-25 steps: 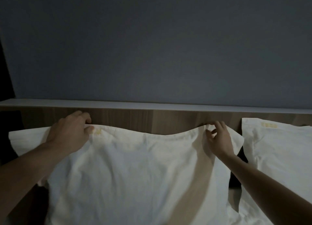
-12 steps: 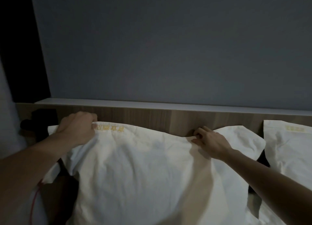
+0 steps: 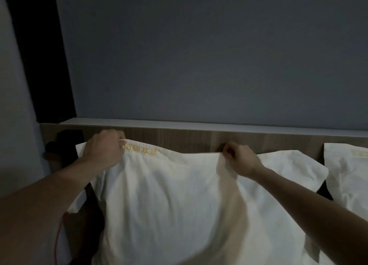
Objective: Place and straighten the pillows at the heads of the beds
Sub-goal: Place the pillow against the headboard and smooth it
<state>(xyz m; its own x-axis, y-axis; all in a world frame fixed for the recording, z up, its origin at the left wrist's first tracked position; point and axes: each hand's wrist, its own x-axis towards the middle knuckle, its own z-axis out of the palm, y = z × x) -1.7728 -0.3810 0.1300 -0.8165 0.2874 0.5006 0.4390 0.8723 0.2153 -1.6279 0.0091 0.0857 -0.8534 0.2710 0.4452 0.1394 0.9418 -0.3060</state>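
Observation:
A large white pillow [image 3: 165, 201] with yellow embroidered lettering along its top edge leans against the wooden headboard [image 3: 179, 139]. My left hand [image 3: 103, 151] grips its top edge near the left corner, beside the lettering. My right hand [image 3: 241, 159] pinches the same top edge further right, well inside the pillow's right corner. A second white pillow [image 3: 348, 175] with a yellow mark stands at the far right against the headboard, apart from the first.
A white ledge [image 3: 199, 124] caps the headboard below a grey wall. A dark gap and a black object [image 3: 63, 145] sit left of the pillow, with a red cord [image 3: 59, 231] below. A dark slot separates the two pillows.
The view has swung left, so the pillow now sits further right in frame. My right hand slid left along the top edge, away from the right corner. Both hands keep their hold.

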